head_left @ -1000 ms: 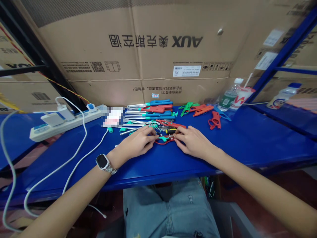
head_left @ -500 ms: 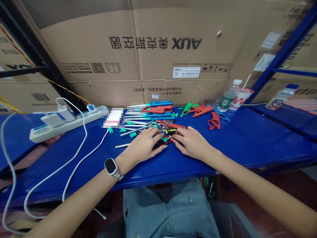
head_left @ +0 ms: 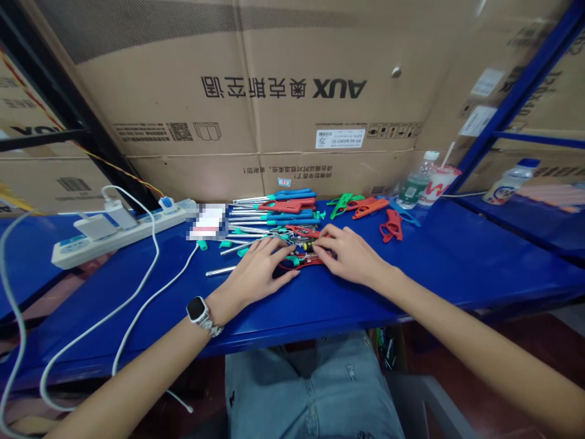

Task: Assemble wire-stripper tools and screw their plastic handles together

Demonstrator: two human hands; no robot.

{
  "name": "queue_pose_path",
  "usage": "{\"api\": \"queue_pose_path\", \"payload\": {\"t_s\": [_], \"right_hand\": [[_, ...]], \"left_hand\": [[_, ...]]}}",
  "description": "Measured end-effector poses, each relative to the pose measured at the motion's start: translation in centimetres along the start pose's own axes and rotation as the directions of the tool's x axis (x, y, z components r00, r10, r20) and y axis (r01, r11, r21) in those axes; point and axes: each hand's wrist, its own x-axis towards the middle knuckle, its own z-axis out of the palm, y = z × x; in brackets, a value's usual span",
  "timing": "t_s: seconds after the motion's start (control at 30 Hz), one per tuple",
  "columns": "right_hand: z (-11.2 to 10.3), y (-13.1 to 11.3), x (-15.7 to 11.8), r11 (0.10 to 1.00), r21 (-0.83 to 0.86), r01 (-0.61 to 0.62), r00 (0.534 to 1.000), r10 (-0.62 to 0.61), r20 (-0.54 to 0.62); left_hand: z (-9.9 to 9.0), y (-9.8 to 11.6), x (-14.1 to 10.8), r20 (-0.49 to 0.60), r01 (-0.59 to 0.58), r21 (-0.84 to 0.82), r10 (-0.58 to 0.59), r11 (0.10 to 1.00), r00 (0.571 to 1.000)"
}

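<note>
- Fingers (head_left: 325, 244) of the right hand (head_left: 351, 253) are bent close together at the right end of an open red case (head_left: 311, 260); I cannot tell whether they pinch it or something small.
- Left hand (head_left: 258, 268) lies palm down at the other end of this case, with thumb and forefinger apart; its other fingertips are hidden, so I cannot tell if they grasp anything.
- Red case rests on the blue tabletop (head_left: 457, 268) between both hands, and a green part (head_left: 292, 261) shows inside it.
- Just behind the case is a tool with a yellow and black handle (head_left: 308, 246), very near the right fingertips.
- Behind this tool there is another red case (head_left: 301, 231).
- Farther back, long lighters with blue handles (head_left: 292, 217) lie side by side, with one red lighter (head_left: 286, 206) among them.
- One metal tube (head_left: 219, 271) lies beside the left wrist, which wears a watch (head_left: 197, 310).
- To the right are a green shell (head_left: 342, 204), an orange shell (head_left: 371, 208) and a red shell (head_left: 393, 225).
- Behind these stand a bottle with green label (head_left: 414, 190) and a cup with straw (head_left: 439, 186).
- At far left is a white power strip (head_left: 125, 236).
</note>
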Motion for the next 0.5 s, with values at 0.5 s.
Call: {"api": "queue_pose_path", "payload": {"t_s": [0.5], "right_hand": [[1.8, 6.2, 5.7, 0.901, 0.412, -0.134, 0.984, 0.072, 0.163]], "left_hand": [[-1.0, -3.3, 2.0, -0.256, 0.104, -0.339, -0.198, 0.935, 0.946]]}}
